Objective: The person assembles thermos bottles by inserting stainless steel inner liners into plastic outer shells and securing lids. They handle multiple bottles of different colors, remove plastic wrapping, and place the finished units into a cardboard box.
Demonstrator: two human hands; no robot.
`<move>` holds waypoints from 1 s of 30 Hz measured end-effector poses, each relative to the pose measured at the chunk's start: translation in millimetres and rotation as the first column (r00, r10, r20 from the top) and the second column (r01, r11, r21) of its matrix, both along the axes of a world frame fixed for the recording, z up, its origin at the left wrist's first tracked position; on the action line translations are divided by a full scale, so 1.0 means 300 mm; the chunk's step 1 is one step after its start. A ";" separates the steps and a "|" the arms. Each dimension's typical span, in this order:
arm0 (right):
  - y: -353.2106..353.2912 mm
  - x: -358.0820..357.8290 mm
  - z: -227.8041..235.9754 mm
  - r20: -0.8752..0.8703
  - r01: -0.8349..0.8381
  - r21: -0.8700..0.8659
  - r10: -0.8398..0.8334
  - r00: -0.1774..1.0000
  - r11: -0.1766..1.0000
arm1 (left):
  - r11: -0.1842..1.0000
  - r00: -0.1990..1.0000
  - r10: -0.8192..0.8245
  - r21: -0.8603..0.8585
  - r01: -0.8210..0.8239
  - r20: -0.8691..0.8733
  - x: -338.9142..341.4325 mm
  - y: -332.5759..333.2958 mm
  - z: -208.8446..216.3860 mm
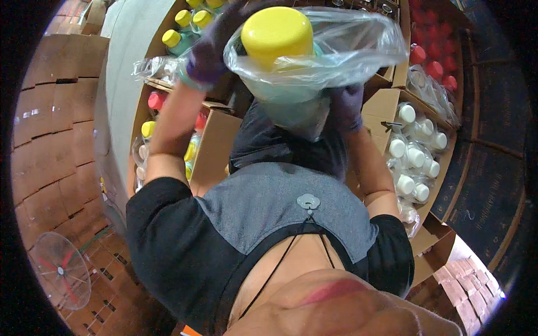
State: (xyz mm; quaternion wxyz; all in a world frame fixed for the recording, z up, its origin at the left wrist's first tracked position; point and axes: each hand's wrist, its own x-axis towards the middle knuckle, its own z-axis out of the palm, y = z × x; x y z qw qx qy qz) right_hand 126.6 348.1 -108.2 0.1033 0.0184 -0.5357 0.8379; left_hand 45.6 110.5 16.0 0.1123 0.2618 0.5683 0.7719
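In front of me, a bottle with a large yellow cap [277, 35] and a pale green body stands inside a clear plastic bag [358, 47]. The bag's wide mouth is spread around the cap and off to the right. My left hand [216, 50], in a purple glove, is raised beside the cap at the bag's left edge; motion blurs its fingers. Below the bag's right side, my right hand [346, 106], also gloved in purple, is closed on the bag, its fingertips partly hidden behind the plastic.
On the right, a cardboard box [378, 109] holds bagged white-capped bottles [414, 157]; red-capped bottles [434, 70] stand beyond. At the left are yellow-capped bottles [172, 38] and an open carton flap [216, 148]. Stacked cartons [61, 123] and a fan [60, 271] stand farther left.
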 end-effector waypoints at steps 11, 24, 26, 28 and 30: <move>-0.001 0.096 -0.162 -0.127 0.133 0.086 -0.121 0.984 0.987 | 0.736 0.961 -0.201 -0.618 0.277 0.190 0.161 -0.196 -0.386; 0.027 -0.067 0.236 -0.314 0.030 0.534 0.165 0.935 0.845 | 0.595 0.532 -0.499 -0.717 -0.363 -0.684 0.149 -0.152 0.186; 0.050 -0.120 0.226 -0.079 -0.222 0.414 0.278 0.957 0.883 | 0.621 0.330 -0.601 -0.685 -0.380 -0.728 0.120 -0.146 0.190; 0.063 -0.112 0.221 -0.236 0.006 0.515 0.135 0.962 0.857 | 0.655 0.427 -0.429 -0.599 -0.460 -0.796 0.076 -0.152 0.162; 0.044 -0.082 0.239 -0.335 0.194 0.557 0.005 0.942 0.808 | 0.698 0.813 -0.201 -0.662 -0.273 -0.547 0.068 -0.186 0.105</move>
